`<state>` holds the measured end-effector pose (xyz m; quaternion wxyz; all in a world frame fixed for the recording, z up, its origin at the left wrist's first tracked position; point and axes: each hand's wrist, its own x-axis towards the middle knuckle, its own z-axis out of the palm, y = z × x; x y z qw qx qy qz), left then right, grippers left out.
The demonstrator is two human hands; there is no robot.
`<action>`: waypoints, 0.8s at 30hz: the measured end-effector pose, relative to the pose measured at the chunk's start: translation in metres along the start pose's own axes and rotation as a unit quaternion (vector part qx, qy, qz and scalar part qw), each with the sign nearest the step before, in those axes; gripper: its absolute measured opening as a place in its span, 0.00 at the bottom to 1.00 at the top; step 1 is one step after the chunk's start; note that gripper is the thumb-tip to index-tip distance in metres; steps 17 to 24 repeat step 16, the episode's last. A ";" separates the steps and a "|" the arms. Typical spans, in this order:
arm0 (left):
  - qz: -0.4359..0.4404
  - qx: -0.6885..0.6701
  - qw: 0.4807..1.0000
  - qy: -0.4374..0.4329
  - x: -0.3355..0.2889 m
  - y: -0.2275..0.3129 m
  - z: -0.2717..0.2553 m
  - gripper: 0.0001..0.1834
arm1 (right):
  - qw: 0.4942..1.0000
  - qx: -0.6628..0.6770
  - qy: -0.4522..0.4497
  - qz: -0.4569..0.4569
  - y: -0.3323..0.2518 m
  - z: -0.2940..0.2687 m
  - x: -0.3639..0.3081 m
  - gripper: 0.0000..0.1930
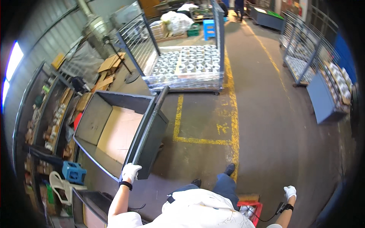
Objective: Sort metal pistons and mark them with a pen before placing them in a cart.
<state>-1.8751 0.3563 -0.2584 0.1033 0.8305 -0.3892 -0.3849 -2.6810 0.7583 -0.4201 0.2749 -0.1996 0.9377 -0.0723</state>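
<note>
My left hand, in a white glove, is wrapped round the near end of the dark handle bar of a grey metal box cart. The cart stands at my left, turned at an angle. Its inside holds a flat sheet of brown cardboard on the bottom. My right hand, also gloved in white, hangs out to my right side, away from everything. Its fingers are curled in, and nothing shows in them. Both wrists wear black bands.
Ahead stands a wheeled cage trolley full of silvery round parts. Shelves, a blue stool and a white plastic chair line the left. A red crate is by my right leg. Yellow lines mark the floor; more trolleys stand right.
</note>
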 end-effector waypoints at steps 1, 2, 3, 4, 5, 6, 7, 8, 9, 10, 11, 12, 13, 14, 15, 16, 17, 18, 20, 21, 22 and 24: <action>0.002 0.031 0.999 0.022 -0.009 0.007 -0.001 0.12 | 0.998 0.050 -0.036 0.032 -0.035 -0.016 0.012 0.14; 0.005 0.060 0.998 0.033 -0.012 0.014 0.004 0.12 | 0.991 0.094 -0.064 0.070 -0.061 -0.035 0.027 0.14; 0.002 0.068 0.996 0.050 -0.018 0.021 0.004 0.13 | 0.992 0.085 -0.070 0.057 -0.067 -0.041 0.061 0.14; 0.040 0.129 0.986 0.093 -0.008 0.011 0.009 0.17 | 0.994 0.078 -0.075 0.032 -0.082 -0.053 0.092 0.14; 0.025 0.148 0.982 0.110 -0.005 0.010 0.016 0.16 | 0.995 0.072 -0.075 0.010 -0.095 -0.067 0.122 0.14; 0.014 0.166 0.978 0.129 0.000 0.010 0.024 0.15 | 0.995 0.070 -0.073 -0.014 -0.111 -0.082 0.153 0.13; 0.042 0.242 0.952 0.182 -0.002 -0.004 0.028 0.14 | 0.995 0.042 -0.068 -0.061 -0.150 -0.100 0.170 0.13; 0.072 0.314 0.919 0.227 0.003 -0.010 0.036 0.14 | 0.993 0.039 -0.072 -0.090 -0.181 -0.119 0.192 0.11; 0.010 0.295 0.931 0.215 0.007 0.003 0.045 0.15 | 0.989 -0.010 -0.059 -0.135 -0.206 -0.141 0.216 0.12; -0.054 0.281 0.938 0.197 0.003 0.017 0.052 0.16 | 0.981 -0.062 -0.051 -0.174 -0.227 -0.159 0.238 0.13; -0.046 0.296 0.929 0.218 0.002 0.025 0.060 0.17 | 0.968 -0.114 -0.020 -0.222 -0.243 -0.173 0.263 0.14; -0.040 0.309 0.919 0.241 0.000 0.035 0.071 0.18 | 0.949 -0.165 0.010 -0.270 -0.264 -0.187 0.292 0.16; -0.069 0.301 0.925 0.221 -0.004 0.053 0.076 0.19 | 0.921 -0.211 0.048 -0.324 -0.293 -0.201 0.310 0.16; -0.084 0.282 0.926 0.236 -0.007 0.065 0.083 0.20 | 0.886 -0.254 0.083 -0.378 -0.327 -0.213 0.324 0.17; -0.097 0.297 0.921 0.233 -0.011 0.074 0.089 0.21 | 0.882 -0.246 0.085 -0.393 -0.361 -0.219 0.339 0.18; -0.108 0.313 0.915 0.230 -0.011 0.082 0.092 0.21 | 0.878 -0.236 0.087 -0.407 -0.394 -0.220 0.351 0.19; -0.108 0.313 0.915 0.230 -0.011 0.082 0.092 0.21 | 0.878 -0.236 0.087 -0.407 -0.394 -0.220 0.351 0.19; -0.108 0.313 0.915 0.230 -0.011 0.082 0.092 0.21 | 0.878 -0.236 0.087 -0.407 -0.394 -0.220 0.351 0.19; -0.108 0.313 0.915 0.230 -0.011 0.082 0.092 0.21 | 0.878 -0.236 0.087 -0.407 -0.394 -0.220 0.351 0.19; -0.108 0.313 0.915 0.230 -0.011 0.082 0.092 0.21 | 0.878 -0.236 0.087 -0.407 -0.394 -0.220 0.351 0.19; -0.108 0.313 0.915 0.230 -0.011 0.082 0.092 0.21 | 0.878 -0.236 0.087 -0.407 -0.394 -0.220 0.351 0.19; -0.108 0.313 0.915 0.230 -0.011 0.082 0.092 0.21 | 0.878 -0.236 0.087 -0.407 -0.394 -0.220 0.351 0.19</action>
